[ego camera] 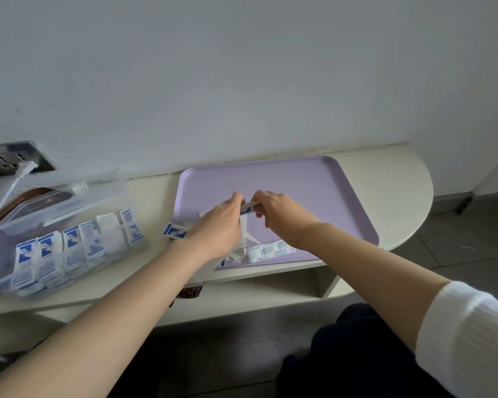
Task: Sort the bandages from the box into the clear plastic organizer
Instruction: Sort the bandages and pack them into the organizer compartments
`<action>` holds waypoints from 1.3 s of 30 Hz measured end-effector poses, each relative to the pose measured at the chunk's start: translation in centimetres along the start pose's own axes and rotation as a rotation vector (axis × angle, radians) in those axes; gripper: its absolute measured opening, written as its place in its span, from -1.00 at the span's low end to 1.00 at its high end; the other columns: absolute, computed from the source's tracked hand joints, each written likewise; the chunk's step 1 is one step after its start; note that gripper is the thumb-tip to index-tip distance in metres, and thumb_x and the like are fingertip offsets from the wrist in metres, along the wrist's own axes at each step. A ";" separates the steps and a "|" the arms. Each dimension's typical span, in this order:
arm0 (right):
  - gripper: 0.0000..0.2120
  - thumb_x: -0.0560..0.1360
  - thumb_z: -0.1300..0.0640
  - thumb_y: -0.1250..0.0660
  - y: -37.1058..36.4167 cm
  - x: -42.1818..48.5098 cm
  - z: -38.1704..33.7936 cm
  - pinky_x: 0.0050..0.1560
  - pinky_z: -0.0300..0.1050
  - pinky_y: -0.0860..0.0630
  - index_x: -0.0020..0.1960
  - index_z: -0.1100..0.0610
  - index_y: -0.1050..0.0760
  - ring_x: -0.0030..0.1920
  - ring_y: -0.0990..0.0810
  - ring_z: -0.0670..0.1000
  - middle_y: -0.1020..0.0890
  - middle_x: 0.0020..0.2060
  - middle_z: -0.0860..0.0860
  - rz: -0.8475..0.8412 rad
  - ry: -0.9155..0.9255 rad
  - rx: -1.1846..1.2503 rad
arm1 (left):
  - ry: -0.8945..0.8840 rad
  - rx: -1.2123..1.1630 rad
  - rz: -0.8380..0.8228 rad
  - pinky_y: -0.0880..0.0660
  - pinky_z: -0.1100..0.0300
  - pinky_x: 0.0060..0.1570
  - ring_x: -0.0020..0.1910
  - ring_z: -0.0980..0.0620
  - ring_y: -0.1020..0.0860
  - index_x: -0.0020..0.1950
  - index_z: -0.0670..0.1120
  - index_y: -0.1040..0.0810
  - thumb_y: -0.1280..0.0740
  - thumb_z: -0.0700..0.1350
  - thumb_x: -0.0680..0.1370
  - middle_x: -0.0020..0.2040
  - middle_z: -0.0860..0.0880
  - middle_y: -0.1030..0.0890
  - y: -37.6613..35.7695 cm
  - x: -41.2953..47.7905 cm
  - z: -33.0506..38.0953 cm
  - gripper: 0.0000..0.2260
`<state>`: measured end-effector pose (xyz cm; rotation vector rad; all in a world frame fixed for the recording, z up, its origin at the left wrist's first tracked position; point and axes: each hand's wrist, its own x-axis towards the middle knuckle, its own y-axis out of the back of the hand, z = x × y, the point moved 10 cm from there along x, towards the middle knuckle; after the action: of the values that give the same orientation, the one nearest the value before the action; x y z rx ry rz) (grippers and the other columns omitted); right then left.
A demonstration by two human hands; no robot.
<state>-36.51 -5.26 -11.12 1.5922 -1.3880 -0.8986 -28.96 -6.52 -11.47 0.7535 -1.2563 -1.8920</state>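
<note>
Over the lilac tray [314,179], my left hand [219,225] and my right hand [279,214] both pinch one white-and-blue bandage strip [247,208] held between them. More wrapped bandages [270,250] lie on the tray's near edge, and crumpled white wrappers [237,254] sit under my left wrist. A blue-and-white bandage packet [174,231] lies just left of the tray. The clear plastic organizer [0,254] stands at the left with its lid open, and several compartments hold upright bandages [78,248]. The box is not in sight.
A cream shelf [400,185] with a rounded right end carries everything, against a white wall. A wall socket [12,159] with a white cable is at the far left. A brown object lies behind the organizer. An open cubby sits below the tray.
</note>
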 end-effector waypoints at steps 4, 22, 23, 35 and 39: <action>-0.66 0.51 0.45 -0.03 -0.4 0.1 -1.5 -0.22 -0.07 -0.39 0.21 0.19 -0.32 -0.12 -0.48 0.12 -0.45 0.02 0.08 -0.078 0.040 0.007 | 0.034 -0.044 -0.031 -0.36 -0.03 -0.29 -0.26 -0.12 -0.44 -0.01 -0.08 -0.22 -0.03 -0.29 0.59 -0.19 -0.09 -0.46 0.4 -0.9 -1.0 -0.89; -0.70 0.59 0.25 -0.06 -2.0 0.5 -9.4 -0.31 -0.19 -0.45 -0.26 0.06 -0.38 -0.48 -0.49 -0.03 -0.53 -0.41 -0.04 -0.194 0.070 0.243 | 0.194 -0.284 0.143 -0.31 0.38 -0.49 -0.44 0.11 -0.43 -0.01 0.02 -0.40 -0.13 -0.28 0.60 -0.23 0.07 -0.57 5.0 -9.0 -8.9 -0.80; -0.73 0.58 0.28 -0.05 -2.3 0.3 -9.9 -0.34 -0.19 -0.43 -0.22 0.07 -0.37 -0.45 -0.49 -0.01 -0.55 -0.35 -0.02 -0.226 0.091 0.178 | 0.191 -0.280 0.160 -0.29 0.36 -0.49 -0.45 0.14 -0.39 -0.01 -0.02 -0.39 -0.14 -0.25 0.61 -0.24 0.07 -0.55 5.4 -9.5 -8.8 -0.86; -0.86 0.60 0.24 -0.07 -5.5 -1.5 -15.7 -0.18 -0.08 -0.27 0.10 0.16 -0.37 0.02 -0.52 0.15 -0.49 0.06 0.09 -0.324 0.315 -0.235 | 0.161 -0.167 0.131 -0.47 0.00 -0.14 -0.17 -0.05 -0.52 -0.06 0.08 -0.46 -0.16 -0.26 0.55 -0.22 0.02 -0.54 5.5 -13.0 -10.3 -0.77; -0.79 0.64 -0.01 -0.03 -6.4 -1.8 -17.2 -0.21 -0.10 -0.24 -0.10 0.07 -0.31 -0.10 -0.49 0.14 -0.57 -0.02 0.11 -0.304 0.341 -0.279 | 0.185 -0.156 0.123 -0.47 0.05 -0.20 -0.22 0.01 -0.54 -0.10 0.08 -0.47 -0.22 -0.15 0.55 -0.26 0.05 -0.57 5.8 -14.5 -11.8 -0.87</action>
<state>-18.59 -0.91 -9.90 1.6684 -0.7625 -0.8991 -10.09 -2.04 -9.12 0.7330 -1.0054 -1.7548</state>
